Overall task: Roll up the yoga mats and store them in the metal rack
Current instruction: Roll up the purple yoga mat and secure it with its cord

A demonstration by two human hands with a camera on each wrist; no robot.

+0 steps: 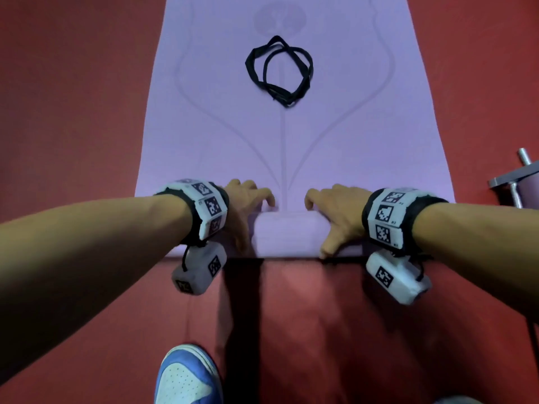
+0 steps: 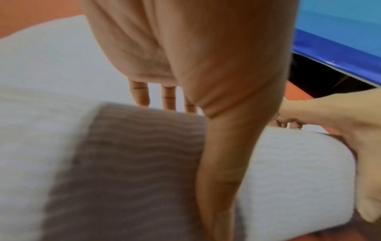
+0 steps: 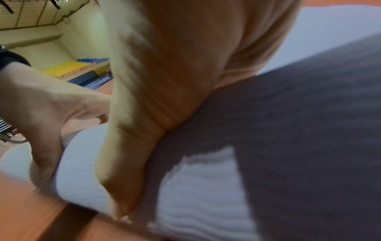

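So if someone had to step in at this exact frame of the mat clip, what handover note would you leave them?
Left hand and right hand: both grip the rolled end of the purple yoga mat, fingers curled over the top, thumbs behind.
Roll: only started, at the near edge; most of the mat lies flat on the red floor.
Black strap: lying loose on the flat part, right in the roll's path; probably lift it off first.
Metal rack: not clearly in view.
Left: finish rolling, then store the mat.
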